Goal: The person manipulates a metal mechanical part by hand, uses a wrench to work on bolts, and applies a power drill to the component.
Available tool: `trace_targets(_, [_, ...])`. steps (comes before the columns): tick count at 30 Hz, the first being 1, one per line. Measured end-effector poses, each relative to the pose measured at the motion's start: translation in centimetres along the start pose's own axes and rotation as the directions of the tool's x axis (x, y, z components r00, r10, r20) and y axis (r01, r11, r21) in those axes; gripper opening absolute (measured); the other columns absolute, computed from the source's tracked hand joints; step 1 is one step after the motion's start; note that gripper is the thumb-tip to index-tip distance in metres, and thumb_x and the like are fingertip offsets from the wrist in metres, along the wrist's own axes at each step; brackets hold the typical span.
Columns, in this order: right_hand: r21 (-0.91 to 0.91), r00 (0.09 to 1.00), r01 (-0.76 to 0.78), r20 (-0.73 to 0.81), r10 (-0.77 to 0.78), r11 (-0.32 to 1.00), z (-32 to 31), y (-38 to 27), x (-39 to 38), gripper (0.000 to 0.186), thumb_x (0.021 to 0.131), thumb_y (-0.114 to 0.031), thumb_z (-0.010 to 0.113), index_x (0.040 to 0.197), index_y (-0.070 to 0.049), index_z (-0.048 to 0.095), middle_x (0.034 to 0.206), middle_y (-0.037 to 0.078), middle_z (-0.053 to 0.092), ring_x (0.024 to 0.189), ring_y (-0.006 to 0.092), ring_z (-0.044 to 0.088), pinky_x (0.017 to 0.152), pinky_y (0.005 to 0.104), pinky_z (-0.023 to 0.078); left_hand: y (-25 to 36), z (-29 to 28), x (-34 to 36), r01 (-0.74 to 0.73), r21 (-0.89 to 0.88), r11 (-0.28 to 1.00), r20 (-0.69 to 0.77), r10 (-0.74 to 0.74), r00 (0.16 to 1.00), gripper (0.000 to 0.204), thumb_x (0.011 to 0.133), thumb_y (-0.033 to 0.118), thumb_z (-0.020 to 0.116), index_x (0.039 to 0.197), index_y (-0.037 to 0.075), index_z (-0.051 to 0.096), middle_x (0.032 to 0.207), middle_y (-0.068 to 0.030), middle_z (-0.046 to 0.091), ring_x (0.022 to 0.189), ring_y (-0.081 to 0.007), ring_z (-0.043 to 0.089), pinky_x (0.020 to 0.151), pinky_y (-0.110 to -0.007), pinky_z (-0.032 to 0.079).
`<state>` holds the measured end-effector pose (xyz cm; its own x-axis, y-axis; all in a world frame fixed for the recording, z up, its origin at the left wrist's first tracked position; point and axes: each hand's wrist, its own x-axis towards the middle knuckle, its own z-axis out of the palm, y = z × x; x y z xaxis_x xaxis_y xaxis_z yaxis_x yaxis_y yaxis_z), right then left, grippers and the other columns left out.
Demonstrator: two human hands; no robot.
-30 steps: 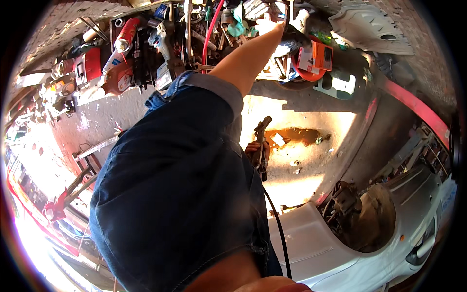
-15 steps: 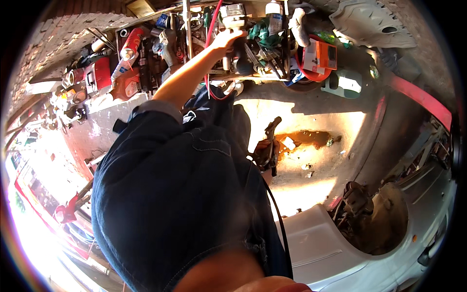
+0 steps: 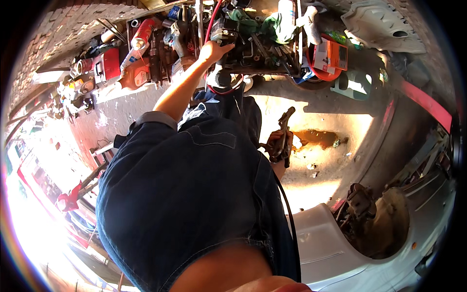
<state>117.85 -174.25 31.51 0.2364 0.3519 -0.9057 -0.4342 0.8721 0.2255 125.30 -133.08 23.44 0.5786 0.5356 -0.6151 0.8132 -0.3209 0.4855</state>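
My left hand [image 3: 212, 52] is closed round the handle of a cordless power tool [image 3: 225, 33] at the near edge of a cluttered tool bench. The tool's battery end points away from me and its rounded dark head hangs towards me; its exact kind is not clear. Low on my right side, my right hand [image 3: 275, 139] is closed round a dark, rusty metal car part [image 3: 283, 127], long and bracket-like. Part of that hand is hidden behind the part. A red hose [image 3: 213, 18] runs down past my left hand and loops below the tool.
The tool bench holds green gloves [image 3: 281, 28], spray cans [image 3: 142, 35], a red case [image 3: 106, 64] and several hand tools. An orange-and-white box [image 3: 331, 57] stands at its right end. A silver car [image 3: 321, 238] with an exposed wheel arch is at lower right. A dark wet patch [image 3: 318, 138] stains the floor.
My left hand has drawn the power tool left and nearer, off the spot beside the hand tools. My right hand still holds the metal part, raised slightly; the view has shifted.
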Motion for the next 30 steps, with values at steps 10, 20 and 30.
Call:
trace_targets(10, [-0.055,0.995,-0.085,0.054,0.088,0.995,-1.5,-0.1,-0.3,0.021,0.08,-0.019,0.067,0.085,-0.002,0.055,0.074,0.004,0.058,0.068,0.0147,0.06,0.065,0.0256,0.055,3.7,3.7,-0.9,-0.042,0.332,0.942,-0.08,0.073,0.994,0.074,0.066,0.07,0.067,0.082,-0.002,0.069,0.081,-0.0203,0.067,0.076,-0.0337,0.068,0.066,-0.042,0.053])
trace_targets(20, [-0.12,0.993,0.063,-0.091,-0.074,0.991,1.0,1.0,-1.7,0.013,0.082,-0.018,0.065,0.08,-0.008,0.056,0.067,0.003,0.055,0.06,0.0143,0.058,0.053,0.0242,0.051,3.7,1.7,-2.7,-0.34,0.065,0.938,-0.095,0.345,0.934,0.037,0.077,0.037,0.068,0.094,0.004,0.067,0.081,-0.0135,0.068,0.073,-0.0238,0.064,0.065,-0.036,0.05])
trace_targets(30, [-0.845,0.882,0.373,0.194,-0.43,0.383,9.3,2.6,-5.4,0.025,0.083,-0.019,0.067,0.096,-0.004,0.053,0.072,0.006,0.058,0.056,0.0141,0.057,0.051,0.0255,0.049,8.8,7.2,-11.7,0.582,-0.651,0.487,0.753,0.32,0.575,0.038,0.087,0.032,0.066,0.112,0.004,0.057,0.093,-0.0035,0.056,0.076,-0.0098,0.049,0.064,-0.025,0.038])
